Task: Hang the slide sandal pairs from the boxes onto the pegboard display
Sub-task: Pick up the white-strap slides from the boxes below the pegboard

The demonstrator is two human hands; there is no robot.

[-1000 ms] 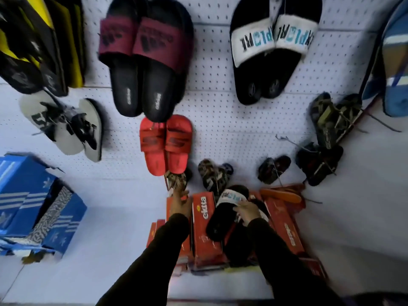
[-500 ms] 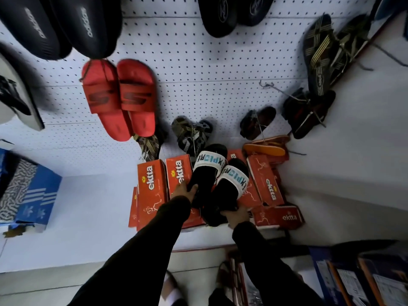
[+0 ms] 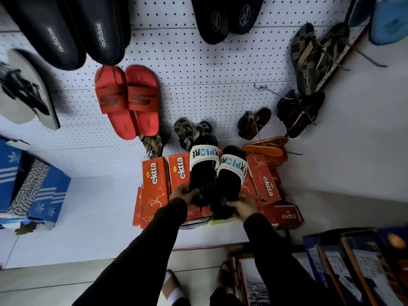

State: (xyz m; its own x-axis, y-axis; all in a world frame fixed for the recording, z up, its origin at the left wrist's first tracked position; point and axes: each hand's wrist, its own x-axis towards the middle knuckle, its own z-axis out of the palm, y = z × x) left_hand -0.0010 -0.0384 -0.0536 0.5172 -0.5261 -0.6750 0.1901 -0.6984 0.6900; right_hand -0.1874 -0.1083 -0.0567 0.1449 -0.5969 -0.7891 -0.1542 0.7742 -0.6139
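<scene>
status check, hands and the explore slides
Left hand grips left slide heel; right hand grips right slide. Pair over ekita boxes, unhung. Path clear.

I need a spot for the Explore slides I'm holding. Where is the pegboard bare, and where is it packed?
Bare pegboard lies between the red slides and the striped flip-flops, below the black pair; an empty hook sticks out at its right edge. Crowded: the bottom row above the ekta boxes, and the left side under the adidas slides.
</scene>
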